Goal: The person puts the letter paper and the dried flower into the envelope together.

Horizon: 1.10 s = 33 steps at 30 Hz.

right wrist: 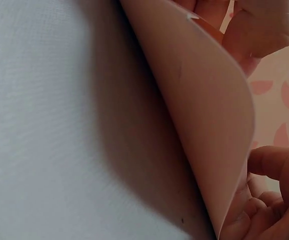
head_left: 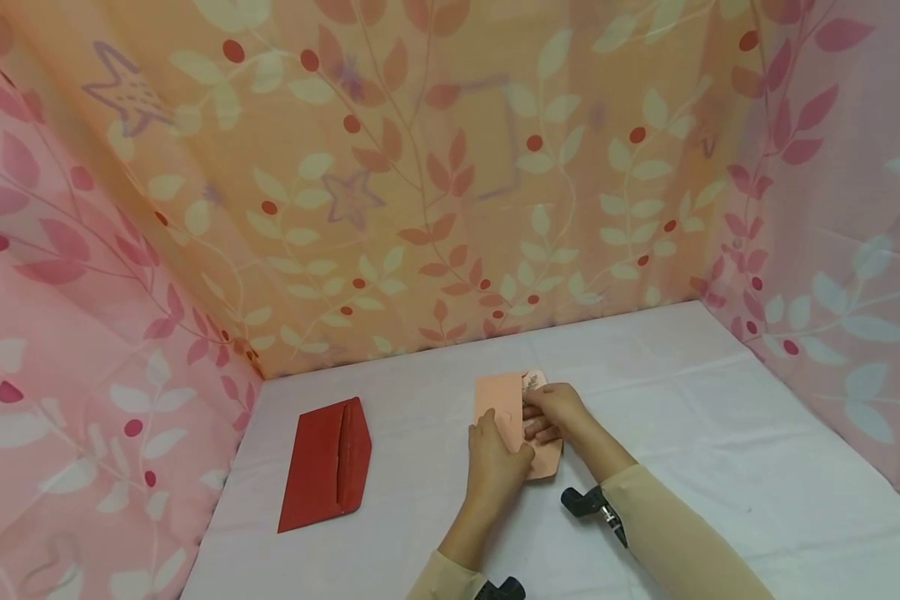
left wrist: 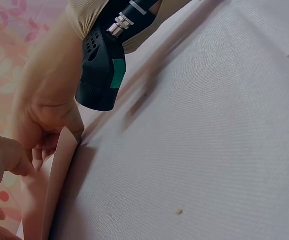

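Observation:
A peach envelope lies on the white table, its flap side toward the right. My left hand holds its lower part, thumb near the bottom edge. My right hand pinches a pale card with a dark printed pattern at the envelope's opening; the card's other end is hidden. In the left wrist view the right hand reaches behind the raised flap, with left fingers at the left edge. The right wrist view has the flap standing up between both hands.
A red envelope lies on the table to the left, its flap edge toward the right. Patterned curtains border the table at the back and both sides. A black wrist camera hangs by the right sleeve.

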Motion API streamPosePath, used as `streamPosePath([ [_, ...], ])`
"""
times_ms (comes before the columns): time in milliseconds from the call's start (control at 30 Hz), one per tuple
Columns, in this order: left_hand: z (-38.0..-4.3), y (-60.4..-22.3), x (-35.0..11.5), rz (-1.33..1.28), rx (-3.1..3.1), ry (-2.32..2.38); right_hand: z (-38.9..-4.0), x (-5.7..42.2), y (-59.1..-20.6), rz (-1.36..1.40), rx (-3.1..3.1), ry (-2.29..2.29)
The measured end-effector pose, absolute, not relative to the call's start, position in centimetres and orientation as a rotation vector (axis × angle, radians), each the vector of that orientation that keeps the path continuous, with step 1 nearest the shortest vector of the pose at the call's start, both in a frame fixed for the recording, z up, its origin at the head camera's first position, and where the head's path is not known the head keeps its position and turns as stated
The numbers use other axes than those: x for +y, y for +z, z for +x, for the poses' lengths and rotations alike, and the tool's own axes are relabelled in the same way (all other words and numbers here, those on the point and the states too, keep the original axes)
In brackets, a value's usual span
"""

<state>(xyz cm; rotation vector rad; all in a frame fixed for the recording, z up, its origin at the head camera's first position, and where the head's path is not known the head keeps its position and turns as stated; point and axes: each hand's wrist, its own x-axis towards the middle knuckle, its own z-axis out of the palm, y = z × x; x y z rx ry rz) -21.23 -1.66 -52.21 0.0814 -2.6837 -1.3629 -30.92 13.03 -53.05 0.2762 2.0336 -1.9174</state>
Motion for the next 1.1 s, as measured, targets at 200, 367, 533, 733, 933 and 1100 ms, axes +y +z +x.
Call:
streamPosePath([
  [200, -21.2, -52.2, -1.6, 0.077, -2.66, -1.379, -30.9, 13.1, -53.1, 0.308, 2.052, -1.931],
  [367, -21.4, -52.5, -1.6, 0.086, -2.657, -1.354, -30.7, 13.4, -53.2, 0.325, 2.084, -2.0],
  [533, -21.4, -52.5, -1.7, 0.079, -2.66, -1.353, -30.8, 13.1, -53.1, 0.274, 2.06, -1.966],
  [733, -21.3, -52.4, -1.7, 0.077, -2.675, -1.371, -30.9, 12.9, -52.5, 0.24, 2.005, -1.89],
  [933, -21.3, -52.3, -1.7, 0.073, -2.678, -1.356, -31.4, 13.2, -52.5, 0.203, 1.963, -1.827],
  [1100, -21.3, -52.3, -1.6, 0.065, -2.675, -1.361, -31.9, 13.4, -52.5, 0.148, 1.98, -1.745],
])
